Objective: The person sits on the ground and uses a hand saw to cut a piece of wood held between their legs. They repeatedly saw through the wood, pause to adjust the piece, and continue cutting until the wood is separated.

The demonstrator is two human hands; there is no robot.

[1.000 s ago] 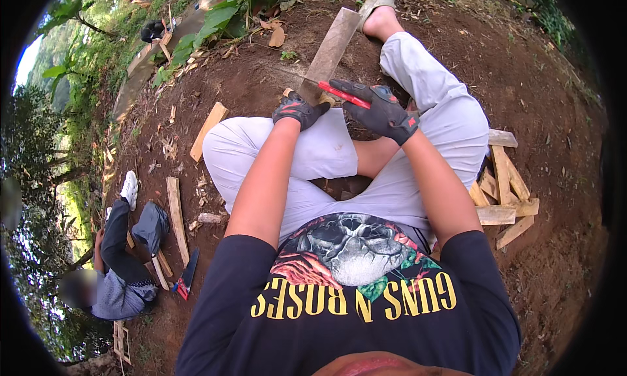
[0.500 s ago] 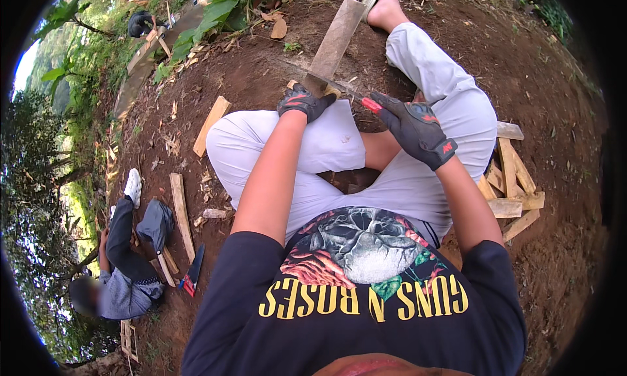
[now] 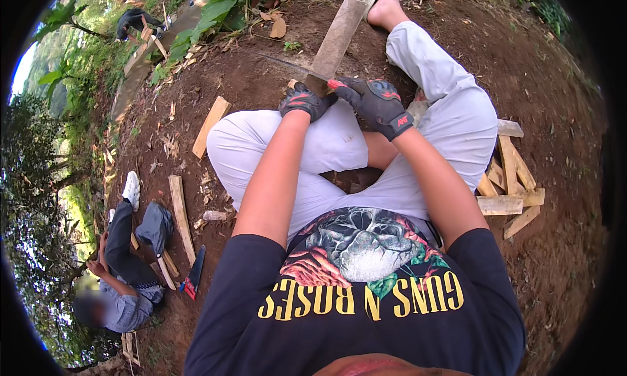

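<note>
Leftward, at the rim, a seated co-worker [image 3: 127,304] in a grey shirt, dark trousers and white shoes sits on the bare soil, with a handsaw with a red-and-black handle [image 3: 193,275] and a long wooden slat [image 3: 181,219] lying nearby. Farther up that side, a second co-worker [image 3: 134,22] bends over some pieces of wood, small in view. Next come a clear plastic bottle [image 3: 214,215], a short board [image 3: 211,126] close to the person's left knee, and broad green leaves [image 3: 212,27]. The bent legs [image 3: 441,108] frame the working spot, and at the far right a pile of cut wood [image 3: 513,180] lies beside the right thigh.

Compared with half a second ago, the seated co-worker's forearms show more clearly, and the far co-worker's body is more stretched out. The left hand and the plank keep nearly the same place. The right hand, then drawn back to the right, is now close to the plank, and the saw blade reaches farther out to the left.

The gloved left hand [image 3: 305,102] is clamped on the near end of the weathered plank [image 3: 338,40], though some of its fingers are hidden. The plank slants away from it toward the sandalled foot [image 3: 382,10]. The thin-bladed saw [image 3: 287,63] crosses the plank just beyond that hand. Right of the plank, the gloved right hand [image 3: 379,105] is wrapped around the saw's red handle, covering most of it.
</note>
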